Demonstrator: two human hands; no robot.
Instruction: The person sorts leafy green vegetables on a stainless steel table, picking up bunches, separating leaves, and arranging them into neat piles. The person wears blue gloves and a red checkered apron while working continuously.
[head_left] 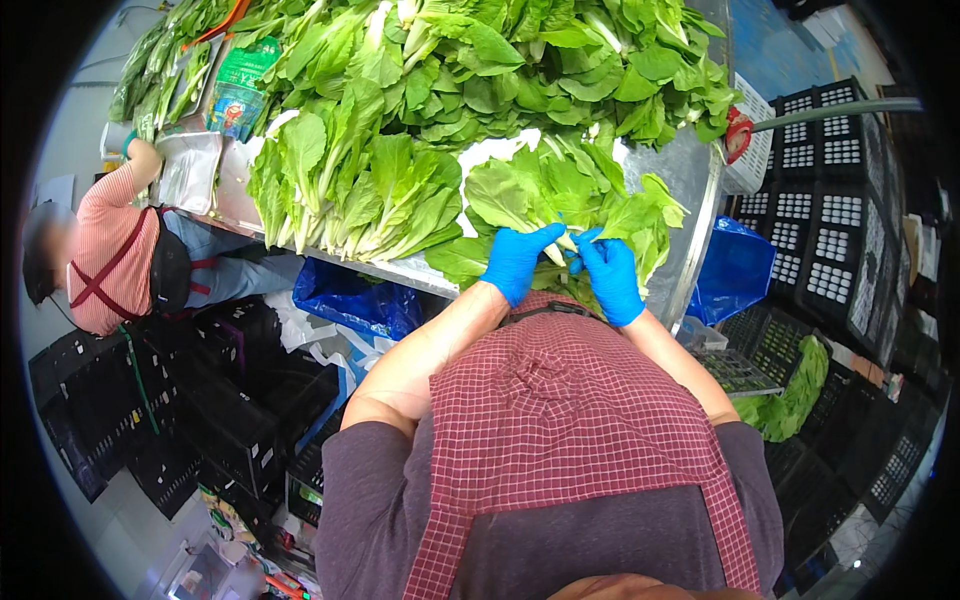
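Note:
My left hand (516, 264), in a blue glove, is closed at the pale stem end of a leafy green (505, 198) whose broad leaf points away from me. Close beside it on the right, my right hand (609, 277), gloved in blue too, has its fingers bent in a pinch near the same stem ends. Whatever is between those fingertips is too small to make out. More leaves (640, 222) spread beyond and to the right of my right hand. Left of my hands, a row of leafy greens (370, 200) lies with stems toward the table's near edge.
A big heap of greens (560, 60) covers the far side of the metal table (685, 190). Blue bags (735, 270) hang at its edges. Black crates (830, 210) are stacked at the right. At the left, a co-worker in a striped top (118, 250) stands by the table.

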